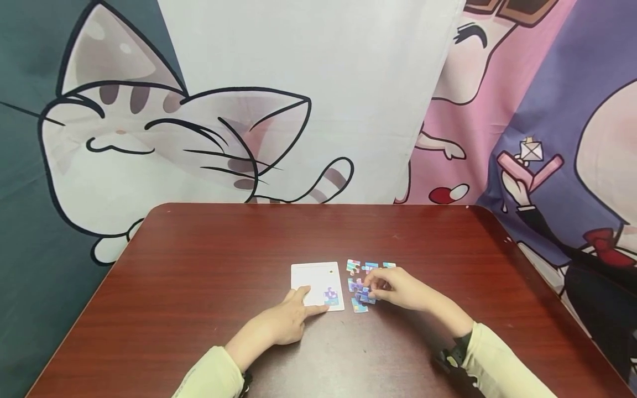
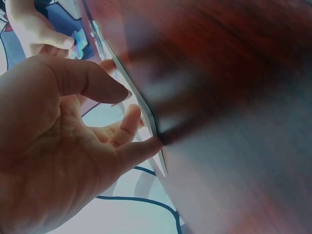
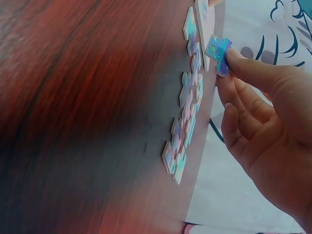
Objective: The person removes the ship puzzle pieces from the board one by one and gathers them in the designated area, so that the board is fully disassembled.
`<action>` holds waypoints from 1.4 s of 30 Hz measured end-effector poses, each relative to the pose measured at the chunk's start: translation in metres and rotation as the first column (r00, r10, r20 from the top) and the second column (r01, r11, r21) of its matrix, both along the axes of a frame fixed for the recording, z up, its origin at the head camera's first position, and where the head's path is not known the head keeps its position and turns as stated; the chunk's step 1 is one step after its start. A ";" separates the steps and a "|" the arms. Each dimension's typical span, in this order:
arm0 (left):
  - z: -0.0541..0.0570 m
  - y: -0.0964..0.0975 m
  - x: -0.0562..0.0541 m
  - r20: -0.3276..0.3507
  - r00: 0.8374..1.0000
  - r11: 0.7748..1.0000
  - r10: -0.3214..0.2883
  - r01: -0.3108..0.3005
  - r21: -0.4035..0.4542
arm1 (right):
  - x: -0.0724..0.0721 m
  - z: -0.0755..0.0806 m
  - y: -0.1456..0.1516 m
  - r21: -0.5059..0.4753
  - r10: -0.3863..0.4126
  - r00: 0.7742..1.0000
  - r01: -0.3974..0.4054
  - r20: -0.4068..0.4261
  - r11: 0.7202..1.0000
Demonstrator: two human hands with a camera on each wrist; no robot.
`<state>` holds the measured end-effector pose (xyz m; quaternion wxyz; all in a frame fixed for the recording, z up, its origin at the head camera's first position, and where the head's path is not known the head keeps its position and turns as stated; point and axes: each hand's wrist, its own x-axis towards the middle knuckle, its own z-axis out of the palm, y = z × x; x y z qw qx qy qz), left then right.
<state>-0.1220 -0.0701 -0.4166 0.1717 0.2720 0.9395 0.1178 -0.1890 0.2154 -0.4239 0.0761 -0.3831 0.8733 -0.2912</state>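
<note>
A white puzzle board [image 1: 313, 275] lies on the table with a few joined jigsaw pieces [image 1: 331, 297] in its near right corner. My left hand [image 1: 285, 321] rests on the board's near edge, index finger and thumb spread. Seen from the left wrist, fingers of that hand [image 2: 63, 126] touch the rim. To the right of the board my right hand [image 1: 401, 287] is over the loose pieces. Between thumb and fingers, the right hand [image 3: 265, 105] pinches a blue and purple jigsaw piece [image 3: 220, 52], held up off the table.
Loose jigsaw pieces [image 1: 353, 266] lie in rough rows right of the board, partly hidden under the right hand. The dark red-brown table [image 1: 224, 249] stretches around them. A cartoon-printed cloth [image 1: 348, 66] hangs behind the table's far edge.
</note>
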 end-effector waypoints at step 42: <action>-0.001 -0.001 0.000 -0.016 1.000 1.000 -0.003 0.004 0.027 | 0.003 -0.009 0.015 0.067 -0.045 0.995 0.039 0.085 0.997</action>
